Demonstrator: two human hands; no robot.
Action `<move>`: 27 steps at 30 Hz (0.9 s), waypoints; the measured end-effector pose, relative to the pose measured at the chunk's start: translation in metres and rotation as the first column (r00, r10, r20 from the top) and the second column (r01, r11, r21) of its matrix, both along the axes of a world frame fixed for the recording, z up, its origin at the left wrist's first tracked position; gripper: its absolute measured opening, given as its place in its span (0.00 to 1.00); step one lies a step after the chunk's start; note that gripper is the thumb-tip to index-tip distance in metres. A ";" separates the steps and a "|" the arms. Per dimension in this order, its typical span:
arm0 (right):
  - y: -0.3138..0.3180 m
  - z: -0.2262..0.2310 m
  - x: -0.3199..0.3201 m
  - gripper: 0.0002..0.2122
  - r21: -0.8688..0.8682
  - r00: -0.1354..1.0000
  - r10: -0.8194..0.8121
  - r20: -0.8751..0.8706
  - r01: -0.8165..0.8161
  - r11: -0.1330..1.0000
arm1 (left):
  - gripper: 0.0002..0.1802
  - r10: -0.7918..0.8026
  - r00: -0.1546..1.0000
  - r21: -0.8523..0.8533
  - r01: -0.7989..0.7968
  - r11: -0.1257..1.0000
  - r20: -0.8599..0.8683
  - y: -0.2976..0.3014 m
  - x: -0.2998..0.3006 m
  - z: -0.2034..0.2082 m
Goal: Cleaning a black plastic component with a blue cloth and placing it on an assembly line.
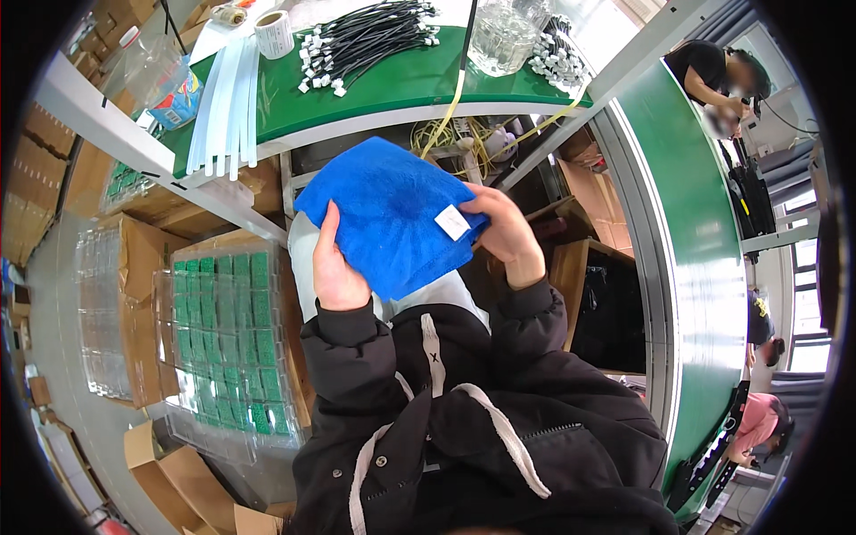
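Observation:
A blue cloth (383, 209) with a small white label on its right side is spread between my two hands, above my lap. My left hand (339, 272) grips its lower left edge, thumb lying on top and the other fingers hidden beneath. On the right edge, next to the label, my right hand (506, 230) pinches the cloth between thumb and fingers. Beyond the cloth is the green workbench (357, 98), with a pile of short black cables (366, 40) with white connectors on it.
Clear plastic tubes (227, 107), a label roll (274, 36), a plastic bottle (165, 85) and a clear container (504, 40) stand or lie on the bench. Left of me are trays of green circuit boards (227, 330) and cardboard boxes (183, 477). People work along the right-hand green bench (691, 267).

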State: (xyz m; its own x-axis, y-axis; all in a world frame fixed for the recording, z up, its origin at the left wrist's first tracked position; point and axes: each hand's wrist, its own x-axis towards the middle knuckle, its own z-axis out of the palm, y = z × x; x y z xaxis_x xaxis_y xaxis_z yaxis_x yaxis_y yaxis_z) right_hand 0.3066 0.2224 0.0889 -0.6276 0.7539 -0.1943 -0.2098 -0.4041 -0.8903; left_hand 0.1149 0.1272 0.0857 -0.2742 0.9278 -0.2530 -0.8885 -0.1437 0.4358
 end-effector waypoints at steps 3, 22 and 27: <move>0.007 0.000 0.009 0.24 -0.025 0.986 0.033 -0.163 -0.037 0.999 | 0.25 -0.035 0.997 0.072 0.030 0.997 0.075 0.000 0.001 0.002; -0.019 -0.038 -0.020 0.19 -0.432 0.879 -0.166 -0.447 -0.050 0.900 | 0.17 0.113 0.244 0.198 0.361 0.911 -0.963 0.012 0.009 -0.014; -0.019 -0.051 -0.021 0.18 -0.450 0.866 -0.125 -0.485 -0.124 0.885 | 0.20 0.072 -0.049 0.044 0.431 0.902 -0.996 0.007 0.013 -0.014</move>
State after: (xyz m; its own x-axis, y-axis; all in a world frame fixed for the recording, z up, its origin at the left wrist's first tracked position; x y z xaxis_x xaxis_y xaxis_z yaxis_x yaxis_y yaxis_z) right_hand 0.2860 0.2036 0.0382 -0.7314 0.6577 -0.1803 -0.5631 -0.7315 -0.3844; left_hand 0.1276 0.1345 0.0721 0.1849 0.9248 0.3326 0.3745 -0.3792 0.8462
